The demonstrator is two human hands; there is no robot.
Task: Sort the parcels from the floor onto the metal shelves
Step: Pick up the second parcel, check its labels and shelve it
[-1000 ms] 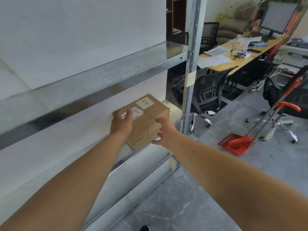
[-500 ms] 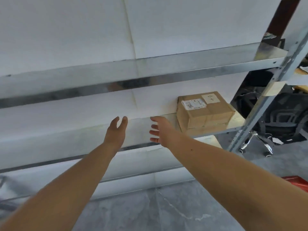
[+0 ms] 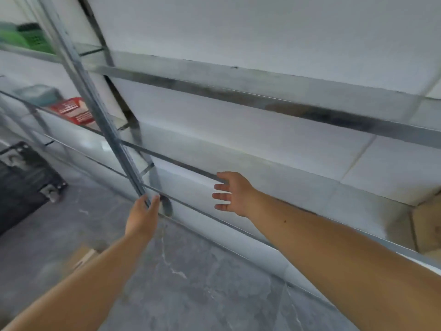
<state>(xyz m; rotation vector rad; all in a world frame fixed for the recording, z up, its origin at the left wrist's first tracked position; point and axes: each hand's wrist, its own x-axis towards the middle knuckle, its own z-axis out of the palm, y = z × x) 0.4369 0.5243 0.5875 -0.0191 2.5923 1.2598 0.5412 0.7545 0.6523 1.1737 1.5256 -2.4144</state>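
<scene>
Both hands are empty and spread open in front of the metal shelves (image 3: 238, 89): the left hand (image 3: 143, 217) by the foot of the upright post (image 3: 100, 115), the right hand (image 3: 235, 193) before the lower shelf's front edge. One cardboard parcel (image 3: 427, 228) sits at that shelf's far right end, and another parcel (image 3: 82, 258) lies on the floor (image 3: 202, 283) beside the left forearm.

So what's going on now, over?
Left hand open, empty. Right hand open, empty. Brown cardboard parcel on metal shelf, far right. Nothing in the way.
</scene>
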